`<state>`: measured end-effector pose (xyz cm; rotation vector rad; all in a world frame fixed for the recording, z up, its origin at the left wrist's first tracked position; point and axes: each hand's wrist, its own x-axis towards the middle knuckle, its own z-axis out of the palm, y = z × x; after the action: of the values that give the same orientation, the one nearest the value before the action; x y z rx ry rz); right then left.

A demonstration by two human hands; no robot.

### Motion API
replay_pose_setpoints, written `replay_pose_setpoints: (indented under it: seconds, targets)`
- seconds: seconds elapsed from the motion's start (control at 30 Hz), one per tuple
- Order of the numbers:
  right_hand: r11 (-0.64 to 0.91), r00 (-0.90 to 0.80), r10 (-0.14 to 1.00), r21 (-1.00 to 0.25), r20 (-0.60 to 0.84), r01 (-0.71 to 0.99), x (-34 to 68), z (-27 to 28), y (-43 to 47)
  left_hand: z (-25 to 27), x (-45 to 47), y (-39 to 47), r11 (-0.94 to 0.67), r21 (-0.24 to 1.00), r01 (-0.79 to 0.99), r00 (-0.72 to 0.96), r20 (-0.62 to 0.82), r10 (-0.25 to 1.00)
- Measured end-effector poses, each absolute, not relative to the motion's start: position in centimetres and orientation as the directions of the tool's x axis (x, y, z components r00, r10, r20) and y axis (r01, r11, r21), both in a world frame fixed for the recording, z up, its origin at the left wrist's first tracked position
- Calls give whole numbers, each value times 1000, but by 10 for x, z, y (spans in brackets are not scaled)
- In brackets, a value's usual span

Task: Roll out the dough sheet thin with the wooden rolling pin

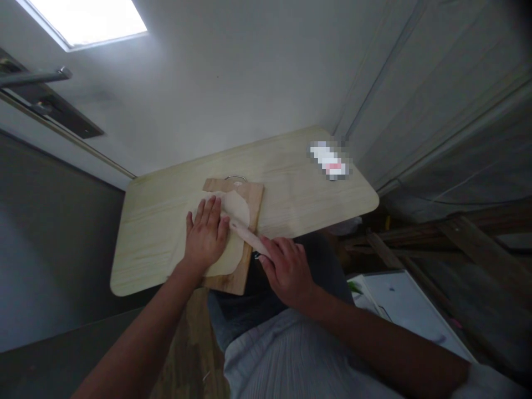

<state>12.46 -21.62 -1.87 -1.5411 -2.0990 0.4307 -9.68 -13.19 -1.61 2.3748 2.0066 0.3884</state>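
A thin, pale sheet of dough (235, 205) lies spread over a wooden cutting board (235, 282), reaching past the board's left side. My left hand (205, 233) rests flat on the dough with its fingers stretched out. From beside its thumb a pale rolling pin (249, 238) runs down to the right, crossing the board's right edge. The pin's far part is hidden at my left hand, so I cannot tell how much lies under it. My right hand (288, 271) is closed around the pin's near end, just off the board.
The board stands on a light wooden table (286, 199) against a white door with a metal handle (37, 77). A blurred white item (328, 160) lies at the table's far right. Below right, a white-topped surface (403, 305) stands beside wooden beams (477, 244).
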Motion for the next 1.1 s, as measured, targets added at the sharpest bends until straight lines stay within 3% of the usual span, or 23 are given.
replay_pose_setpoints:
  seconds: [0.53, 0.77, 1.1]
  targets:
    - [208, -125, 966, -385, 228, 899, 166, -26, -159, -2, -1, -29, -230, 148, 962, 207, 154, 966]
    - [235, -151, 963, -424, 223, 874, 158, -26, -175, -3, -25, -58, -214, 131, 968, 196, 140, 971]
    - [327, -277, 945, -474, 175, 817, 128, -16, -211, -6, -97, -166, -117, 139, 983, 97, 140, 985]
